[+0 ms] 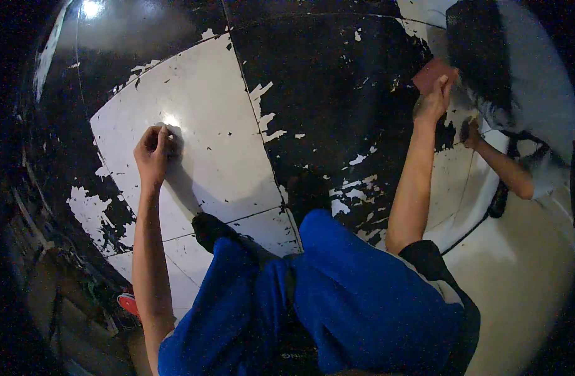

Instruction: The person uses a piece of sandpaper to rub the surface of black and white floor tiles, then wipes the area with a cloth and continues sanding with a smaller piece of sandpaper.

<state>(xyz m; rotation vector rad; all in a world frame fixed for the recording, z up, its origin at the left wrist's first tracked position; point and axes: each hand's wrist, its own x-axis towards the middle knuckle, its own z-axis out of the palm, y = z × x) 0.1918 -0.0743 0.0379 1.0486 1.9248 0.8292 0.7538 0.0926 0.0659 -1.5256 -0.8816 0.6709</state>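
Note:
My left hand (151,153) is low over a white patch of the floor (218,106), with thumb and fingertips pinched together. What the pinch holds, if anything, is hidden in shadow. Farther off on the right, my right hand (433,103) grips a flat, reddish-brown square piece (435,74) by its near edge. That piece lies close to the floor, at the border of a black area (325,81) with ragged, flaked edges. Its material cannot be told from here.
My blue-clothed knees (362,269) are bent at the bottom centre, with a dark-covered foot (211,230) before them. Another forearm (503,166) shows at right, possibly a co-worker's or a reflection. Dark clutter (56,276) and a red object (128,303) are at lower left.

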